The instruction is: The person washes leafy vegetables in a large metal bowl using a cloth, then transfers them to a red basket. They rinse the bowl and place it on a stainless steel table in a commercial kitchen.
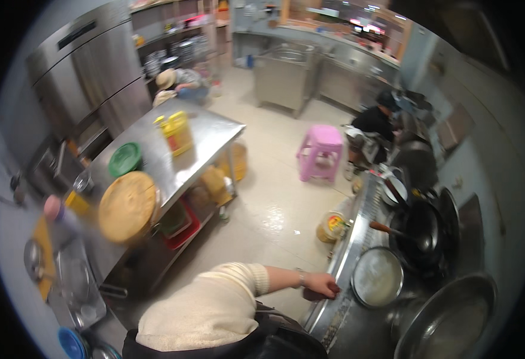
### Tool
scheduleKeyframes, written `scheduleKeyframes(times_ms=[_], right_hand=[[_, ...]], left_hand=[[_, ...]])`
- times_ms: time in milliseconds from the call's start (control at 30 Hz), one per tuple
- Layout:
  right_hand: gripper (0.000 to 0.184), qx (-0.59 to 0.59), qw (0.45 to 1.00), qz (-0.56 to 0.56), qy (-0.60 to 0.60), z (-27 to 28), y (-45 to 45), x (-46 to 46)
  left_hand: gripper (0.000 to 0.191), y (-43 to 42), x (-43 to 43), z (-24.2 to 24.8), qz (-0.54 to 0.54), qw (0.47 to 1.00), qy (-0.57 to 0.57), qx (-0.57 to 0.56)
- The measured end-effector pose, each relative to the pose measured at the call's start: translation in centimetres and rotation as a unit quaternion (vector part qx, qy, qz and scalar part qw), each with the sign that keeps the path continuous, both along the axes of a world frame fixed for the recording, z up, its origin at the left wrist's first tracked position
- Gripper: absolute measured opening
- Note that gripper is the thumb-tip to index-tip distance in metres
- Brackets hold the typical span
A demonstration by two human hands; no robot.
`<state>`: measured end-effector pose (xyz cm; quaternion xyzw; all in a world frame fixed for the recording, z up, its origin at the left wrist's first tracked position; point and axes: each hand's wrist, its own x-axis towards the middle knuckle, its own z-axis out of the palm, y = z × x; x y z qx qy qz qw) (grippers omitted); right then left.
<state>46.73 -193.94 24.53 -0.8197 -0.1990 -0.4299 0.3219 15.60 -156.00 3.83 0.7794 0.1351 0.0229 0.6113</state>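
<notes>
My left hand (pixel 321 286), below a cream sleeve and a bracelet, is curled at the front edge of the metal stove counter (pixel 351 251). A dark reddish patch shows under the fingers; I cannot tell whether something is held. Just right of the hand sits a round metal pot (pixel 377 277) of whitish, cloudy content. Behind it a ladle (pixel 399 233) with a wooden handle rests in a black wok (pixel 417 238). A large metal pan (pixel 451 321) stands at the lower right. My right hand is out of view.
A steel table (pixel 208 134) at left bears a yellow oil jug (pixel 176 134), a green basin (pixel 125 159) and a round wooden chopping board (pixel 128 206). A pink stool (pixel 321 152) and a plastic jar (pixel 331 228) stand on the floor. One person (pixel 372 128) crouches by the stove, another (pixel 184 83) near the shelves.
</notes>
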Motion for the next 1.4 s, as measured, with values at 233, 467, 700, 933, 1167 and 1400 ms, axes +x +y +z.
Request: scheduleKeyframes(times_ms=[233, 467, 700, 933, 1167, 1400], right_hand=[[0.028, 0.179, 0.888, 0.364, 0.215, -6.3, 10.8, -9.0], [0.028, 0.219, 0.632, 0.465, 0.580, -9.4, 32.2, -32.4], [0.026, 0.185, 0.525, 0.585, 0.591, -8.0, 39.1, -45.4], [0.034, 0.229, 0.556, 0.537, 0.591, -6.8, 37.3, -44.8], [0.028, 0.465, 0.590, 0.470, 0.463, -4.3, 25.8, -35.9], [0.012, 0.469, 0.518, 0.270, 0.663, -10.7, 9.7, -22.2]], left_hand=[[0.043, 2.6, -33.1, -2.7, 0.432, 0.831, -0.045, -0.347], [0.032, -1.6, -51.1, -0.6, 0.592, 0.689, -0.157, -0.387], [0.030, 0.6, -66.8, 4.8, 0.756, 0.600, -0.262, -0.015], [0.054, 3.0, -75.6, 3.7, 0.584, 0.510, 0.423, 0.469], [0.051, 10.0, -57.1, -4.7, 0.488, 0.780, 0.122, 0.372], [0.042, 11.1, -22.5, 1.6, 0.257, 0.893, -0.133, 0.345]])
